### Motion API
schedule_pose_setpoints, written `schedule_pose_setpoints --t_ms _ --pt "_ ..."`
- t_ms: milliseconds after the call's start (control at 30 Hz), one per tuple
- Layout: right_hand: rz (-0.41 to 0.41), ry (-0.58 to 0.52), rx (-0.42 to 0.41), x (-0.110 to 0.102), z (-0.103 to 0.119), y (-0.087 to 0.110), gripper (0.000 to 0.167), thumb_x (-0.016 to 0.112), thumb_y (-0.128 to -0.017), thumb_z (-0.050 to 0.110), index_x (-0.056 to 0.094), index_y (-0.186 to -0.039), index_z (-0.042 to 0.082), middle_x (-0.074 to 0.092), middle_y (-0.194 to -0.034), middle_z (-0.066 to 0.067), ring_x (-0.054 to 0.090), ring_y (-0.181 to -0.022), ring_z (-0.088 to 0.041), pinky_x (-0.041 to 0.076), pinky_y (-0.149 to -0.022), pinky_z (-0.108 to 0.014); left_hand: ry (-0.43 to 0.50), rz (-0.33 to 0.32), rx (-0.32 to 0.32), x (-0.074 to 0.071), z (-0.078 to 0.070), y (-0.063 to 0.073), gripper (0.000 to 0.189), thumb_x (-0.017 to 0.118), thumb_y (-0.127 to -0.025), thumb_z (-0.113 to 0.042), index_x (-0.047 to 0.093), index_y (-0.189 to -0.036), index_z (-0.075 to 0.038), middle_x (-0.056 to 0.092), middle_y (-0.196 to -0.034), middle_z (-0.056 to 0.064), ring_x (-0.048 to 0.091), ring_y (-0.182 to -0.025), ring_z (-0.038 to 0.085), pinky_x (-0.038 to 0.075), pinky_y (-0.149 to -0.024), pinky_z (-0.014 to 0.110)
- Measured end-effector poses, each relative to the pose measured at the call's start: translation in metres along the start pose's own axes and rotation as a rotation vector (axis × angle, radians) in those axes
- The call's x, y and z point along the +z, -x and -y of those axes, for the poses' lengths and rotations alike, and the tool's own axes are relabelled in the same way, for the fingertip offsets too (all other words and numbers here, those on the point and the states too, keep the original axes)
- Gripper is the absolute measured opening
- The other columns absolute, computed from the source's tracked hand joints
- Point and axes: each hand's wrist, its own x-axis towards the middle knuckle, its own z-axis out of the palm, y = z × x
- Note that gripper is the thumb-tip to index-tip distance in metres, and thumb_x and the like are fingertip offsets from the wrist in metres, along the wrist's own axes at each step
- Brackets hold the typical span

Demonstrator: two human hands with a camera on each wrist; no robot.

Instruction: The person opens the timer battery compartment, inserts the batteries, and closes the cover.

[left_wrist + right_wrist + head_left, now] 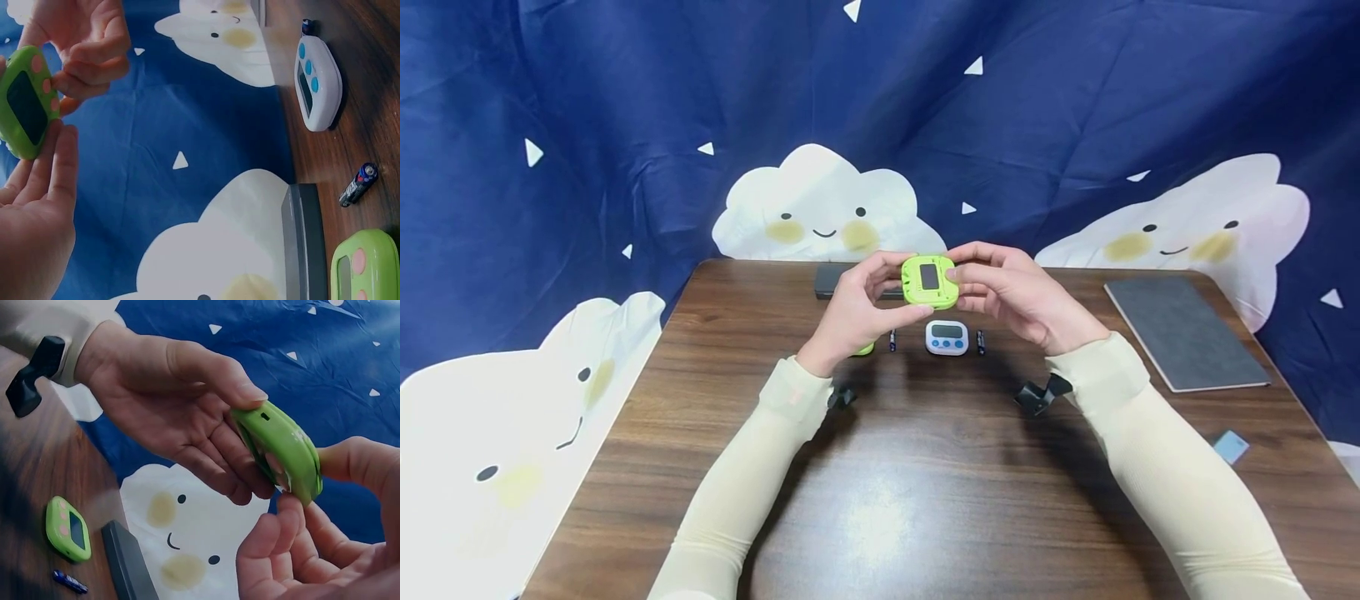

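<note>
The left hand [861, 307] and right hand [1011, 296] are both firmly pinching a green timer [929, 279]. In the head view, the left is mostly hiding a second timer [865, 350].

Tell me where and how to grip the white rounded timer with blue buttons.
The white rounded timer lies flat, face up, so probably pinch its near and far edges from above; a dark blue cylindrical battery lies to its left, another to its right.

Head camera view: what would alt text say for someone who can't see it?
A left hand and a right hand hold a green timer, back toward the camera, above a wooden table. A white timer lies between two batteries.
</note>
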Motion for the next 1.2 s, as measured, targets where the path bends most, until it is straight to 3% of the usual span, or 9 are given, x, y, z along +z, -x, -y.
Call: schedule_pose_setpoints --t_ms 233,533,700,800,967,1067,1200 --pt "0.055 -0.129 0.006 -0.007 -0.006 -0.003 0.020 0.061 -0.110 -0.003 0.074 -0.118 0.010 0.078 -0.119 -0.006 0.080 -0.100 -0.015 0.070 -0.090 -0.028 0.016 -0.003 -0.012 0.000 0.002 -0.001 0.063 0.092 -0.085 0.003 0.068 -0.143 0.000 0.076 -0.138 0.020 0.073 -0.124 0.021 0.061 -0.115 0.036" --pt "0.097 -0.167 0.005 -0.011 -0.009 -0.008 0.022 0.060 -0.110 -0.005 0.075 -0.117 0.010 0.078 -0.120 -0.008 0.080 -0.104 -0.016 0.069 -0.094 -0.029 0.020 -0.006 -0.016 -0.001 0.001 -0.002 0.063 0.092 -0.085 0.003 0.068 -0.143 0.001 0.074 -0.141 0.026 0.073 -0.123 0.019 0.061 -0.114 0.034" --pt "0.031 -0.140 -0.031 -0.011 -0.013 -0.009 0.019 0.064 -0.110 -0.001 0.076 -0.117 0.011 0.080 -0.118 -0.004 0.079 -0.101 -0.013 0.068 -0.092 -0.026 0.017 -0.010 -0.027 0.000 0.004 -0.004 0.062 0.092 -0.087 0.000 0.068 -0.144 -0.001 0.076 -0.141 0.021 0.073 -0.123 0.022 0.061 -0.115 0.035" --pt "-0.096 -0.005 -0.165 -0.009 -0.020 -0.007 0.015 0.075 -0.107 0.008 0.080 -0.121 0.009 0.082 -0.112 0.002 0.078 -0.096 -0.010 0.067 -0.090 -0.022 0.012 -0.032 -0.042 0.000 0.007 -0.005 0.062 0.092 -0.088 -0.002 0.068 -0.144 -0.003 0.077 -0.139 0.018 0.073 -0.123 0.021 0.061 -0.115 0.037" --pt "-0.308 0.323 -0.487 0.000 -0.035 0.006 0.031 0.086 -0.100 0.014 0.081 -0.128 0.001 0.079 -0.101 0.006 0.073 -0.093 -0.007 0.062 -0.086 -0.015 0.026 -0.068 -0.081 0.000 0.009 -0.003 0.061 0.091 -0.088 -0.001 0.068 -0.144 -0.003 0.077 -0.137 0.018 0.074 -0.121 0.017 0.062 -0.113 0.035" --pt "-0.317 0.417 -0.615 0.008 -0.044 0.015 0.035 0.089 -0.095 0.005 0.081 -0.129 0.003 0.077 -0.107 0.000 0.073 -0.099 -0.012 0.063 -0.090 -0.016 0.049 -0.068 -0.104 0.001 0.010 -0.001 0.060 0.090 -0.089 0.000 0.068 -0.144 -0.003 0.076 -0.138 0.019 0.074 -0.119 0.014 0.063 -0.112 0.031" --pt "-0.319 0.564 -0.702 0.017 -0.050 0.018 0.045 0.096 -0.087 0.003 0.082 -0.129 0.010 0.074 -0.114 -0.004 0.071 -0.105 -0.019 0.064 -0.097 -0.021 0.075 -0.069 -0.111 0.001 0.011 0.000 0.059 0.090 -0.089 0.000 0.067 -0.144 -0.002 0.075 -0.139 0.020 0.074 -0.117 0.012 0.063 -0.111 0.031"
